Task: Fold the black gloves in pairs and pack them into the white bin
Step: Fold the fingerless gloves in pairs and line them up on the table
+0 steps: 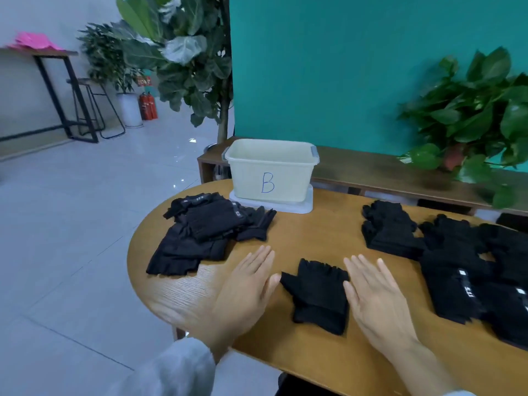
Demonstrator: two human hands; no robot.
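Left hand and right hand lie flat, fingers straight, on the wooden table. Black fingerless glove between them, thumbs touching its edges. Glove pile beyond left hand; more gloves right of right hand. White bin marked "B" beyond both.

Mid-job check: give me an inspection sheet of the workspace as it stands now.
Surface: rounded wooden table, gloves spread across it.
Job's things: glove between the hands lies flat; left glove pile; right glove pile; white bin marked B stands on its lid; inside hidden.
Clutter: nothing seen.
Grippers: left hand and right hand flat on the table, flanking the glove.
Cables: nothing seen.
Surroundings: teal panel, potted plant, low wooden bench.
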